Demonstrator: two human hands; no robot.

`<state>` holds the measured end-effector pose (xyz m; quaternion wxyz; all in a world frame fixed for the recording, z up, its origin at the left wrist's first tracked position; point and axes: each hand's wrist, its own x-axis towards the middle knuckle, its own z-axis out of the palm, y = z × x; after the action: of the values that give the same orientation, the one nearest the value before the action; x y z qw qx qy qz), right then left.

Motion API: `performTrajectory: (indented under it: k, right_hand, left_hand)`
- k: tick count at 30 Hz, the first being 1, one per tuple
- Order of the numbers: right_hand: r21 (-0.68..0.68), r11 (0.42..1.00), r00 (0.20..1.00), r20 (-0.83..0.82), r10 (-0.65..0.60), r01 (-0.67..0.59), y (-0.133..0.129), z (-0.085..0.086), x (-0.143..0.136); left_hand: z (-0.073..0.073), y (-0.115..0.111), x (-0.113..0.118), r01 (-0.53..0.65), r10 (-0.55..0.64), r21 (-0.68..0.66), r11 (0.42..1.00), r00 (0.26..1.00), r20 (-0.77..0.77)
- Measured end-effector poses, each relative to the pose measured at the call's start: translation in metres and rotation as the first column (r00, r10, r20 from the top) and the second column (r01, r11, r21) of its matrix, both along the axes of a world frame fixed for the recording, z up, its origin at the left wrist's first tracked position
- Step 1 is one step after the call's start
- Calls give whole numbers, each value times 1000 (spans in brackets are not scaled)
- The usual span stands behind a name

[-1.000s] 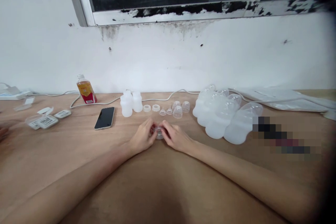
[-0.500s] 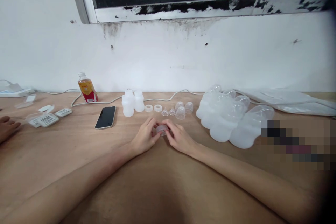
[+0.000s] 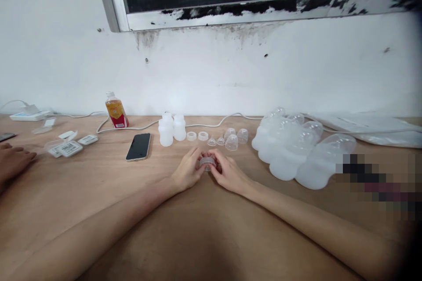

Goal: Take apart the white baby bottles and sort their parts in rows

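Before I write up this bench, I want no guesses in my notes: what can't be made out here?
All in the head view:
Clear piece: sides hidden by the left hand and right hand.
Other person's hand: arm cut off by the left edge.
White packs: print too small to read.
Pixelated patch: blocks mask what lies there.

A makeshift workroom, by the look of it: rows of matching translucent bottles (image 3: 283, 158) and pale rings (image 3: 191, 136) share a bare wooden table (image 3: 99, 184) with a loose cable (image 3: 201, 125), beneath a stained white wall (image 3: 198, 70) and peeling window frame (image 3: 148, 21).
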<state>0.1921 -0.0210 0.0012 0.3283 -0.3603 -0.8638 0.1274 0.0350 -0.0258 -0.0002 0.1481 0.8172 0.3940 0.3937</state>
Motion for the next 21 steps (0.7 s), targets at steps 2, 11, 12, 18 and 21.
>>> performTrajectory:
  k: [2,11,12,18,21]
  right_hand:
    - [-13,1000,1000,1,0,0,1,1,0]
    - [-83,997,997,-82,-4,-2,5,-2,1]
    - [-85,996,997,-81,-6,-1,5,-2,1]
    - [-93,995,998,-66,-25,18,5,0,-1]
    - [-103,995,997,-68,-24,17,6,0,-1]
  left_hand:
    - [0,1,0,-13,13,1,1000,1000,1]
    - [1,2,-3,13,-13,-22,1000,1000,11]
    - [1,2,-3,-5,5,-26,1000,1000,4]
    - [-2,7,-2,6,3,-123,992,997,76]
    - [-4,11,-2,78,-36,-232,970,983,181]
